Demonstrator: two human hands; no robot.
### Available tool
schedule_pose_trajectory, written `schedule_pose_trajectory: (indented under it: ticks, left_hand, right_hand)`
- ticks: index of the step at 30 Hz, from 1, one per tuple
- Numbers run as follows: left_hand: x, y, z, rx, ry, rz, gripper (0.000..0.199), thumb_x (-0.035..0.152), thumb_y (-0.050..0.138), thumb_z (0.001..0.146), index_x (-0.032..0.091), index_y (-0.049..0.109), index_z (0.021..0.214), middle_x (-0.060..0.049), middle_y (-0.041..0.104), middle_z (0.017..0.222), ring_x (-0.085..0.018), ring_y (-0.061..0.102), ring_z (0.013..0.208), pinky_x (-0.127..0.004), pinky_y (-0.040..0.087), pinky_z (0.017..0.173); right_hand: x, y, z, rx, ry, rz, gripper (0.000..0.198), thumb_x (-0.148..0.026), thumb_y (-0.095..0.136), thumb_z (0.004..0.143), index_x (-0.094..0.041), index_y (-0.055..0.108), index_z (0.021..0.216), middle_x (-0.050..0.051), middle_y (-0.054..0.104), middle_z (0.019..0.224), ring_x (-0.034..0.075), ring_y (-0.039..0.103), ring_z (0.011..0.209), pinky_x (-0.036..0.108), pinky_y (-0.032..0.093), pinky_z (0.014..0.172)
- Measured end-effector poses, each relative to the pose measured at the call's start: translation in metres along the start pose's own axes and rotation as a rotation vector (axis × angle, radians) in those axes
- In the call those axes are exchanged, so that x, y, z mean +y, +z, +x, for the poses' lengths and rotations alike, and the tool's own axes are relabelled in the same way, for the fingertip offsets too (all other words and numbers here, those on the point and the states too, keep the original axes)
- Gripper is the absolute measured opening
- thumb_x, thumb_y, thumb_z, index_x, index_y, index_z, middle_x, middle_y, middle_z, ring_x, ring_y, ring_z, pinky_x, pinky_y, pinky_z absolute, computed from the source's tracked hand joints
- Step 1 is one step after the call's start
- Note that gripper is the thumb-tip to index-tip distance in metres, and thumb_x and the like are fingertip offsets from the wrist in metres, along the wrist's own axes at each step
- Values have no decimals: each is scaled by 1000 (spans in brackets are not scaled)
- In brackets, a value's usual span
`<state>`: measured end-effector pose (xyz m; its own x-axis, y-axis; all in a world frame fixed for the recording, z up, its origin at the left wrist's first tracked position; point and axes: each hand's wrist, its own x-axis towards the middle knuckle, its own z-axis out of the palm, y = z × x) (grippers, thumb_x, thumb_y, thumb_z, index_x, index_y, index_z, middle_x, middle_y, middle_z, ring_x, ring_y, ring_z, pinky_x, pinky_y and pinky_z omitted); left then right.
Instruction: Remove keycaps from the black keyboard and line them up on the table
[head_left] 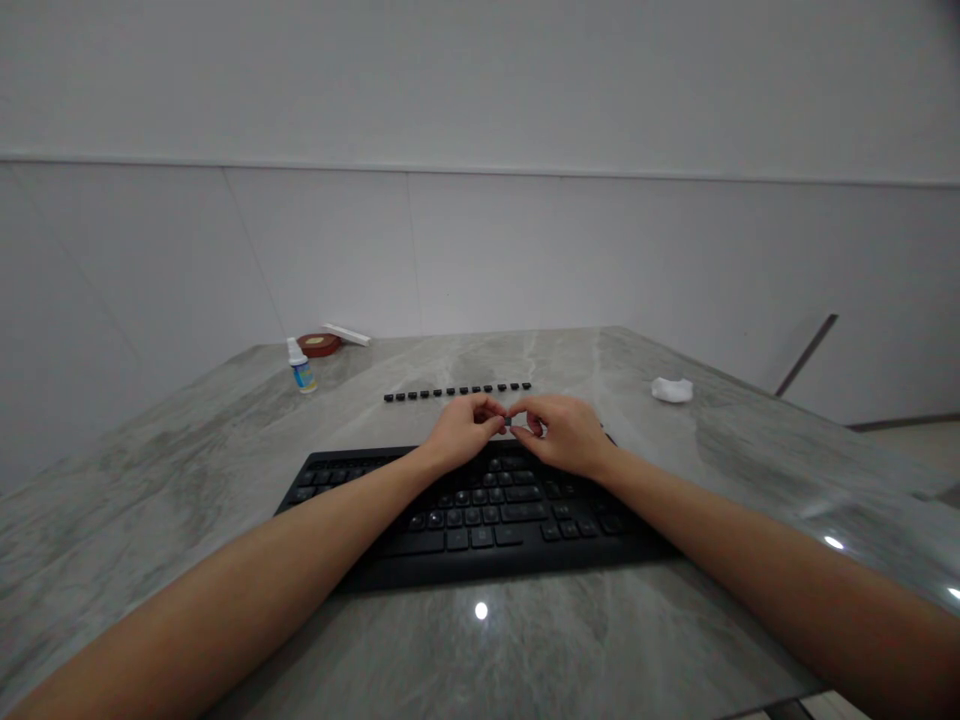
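Over the back edge of a black keyboard (480,566), my left hand (466,430) and my right hand (562,430) meet fingertip to fingertip. Between them is a small dark keycap (508,421), pinched by the fingers of both hands. My fingers partly cover it, so its markings cannot be read. Beyond my hands, a row of several black keycaps (450,391) lies spaced out on the table. My forearms cross over the left and right parts of the keyboard and hide some of its keys.
The grey marbled table (360,650) runs back to a pale wall. At the back left stand a small spray bottle (303,368), a reddish-brown box (319,346) and a white flat strip (347,334). A crumpled white tissue (672,390) lies to the right.
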<state>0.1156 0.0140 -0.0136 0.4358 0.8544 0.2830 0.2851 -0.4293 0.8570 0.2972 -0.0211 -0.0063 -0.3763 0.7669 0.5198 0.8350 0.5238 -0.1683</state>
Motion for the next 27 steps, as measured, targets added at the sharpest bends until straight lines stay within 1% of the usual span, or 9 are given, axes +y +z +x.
schedule_pose_trajectory:
  ticks: [3,7,10,16,22,27]
  left_hand:
    - [0,0,0,3,0,-25,9,6,58,77,13,61,82,-3,68,75,-14,66,72,-28,51,72]
    - [-4,1,1,1,10,-44,21,-4,52,73,12,60,84,-3,68,72,-14,65,71,-27,50,73]
    - [-5,1,3,6,3,-45,24,-7,49,70,12,59,83,-2,67,71,-13,65,70,-27,50,73]
    - [-5,0,3,21,0,-10,23,-5,52,70,13,60,82,-2,67,72,-14,64,70,-26,49,71]
    - [-6,1,3,50,3,73,12,4,59,71,12,62,79,-3,64,73,-14,59,69,-26,47,68]
    - [-6,0,2,41,17,107,11,6,60,71,12,62,80,-2,63,74,-13,57,68,-24,46,65]
  right_hand:
    - [-1,0,0,-10,3,-3,19,-30,58,81,-24,66,97,-4,58,66,12,51,63,23,30,61]
    - [-1,0,0,-1,13,-10,19,-28,59,80,-24,66,97,-4,59,65,12,52,62,23,30,60]
    - [0,1,1,25,6,-7,18,-28,61,78,-24,67,95,-4,59,64,12,52,60,23,30,58]
    - [4,5,0,53,-11,8,18,-28,61,79,-24,67,95,-4,58,61,11,52,57,23,30,57]
    - [5,5,0,74,-14,12,18,-29,61,79,-23,67,94,-4,58,59,11,53,56,23,31,57]
    - [6,6,1,61,-4,13,19,-30,61,79,-23,67,96,-4,59,60,11,53,56,23,30,57]
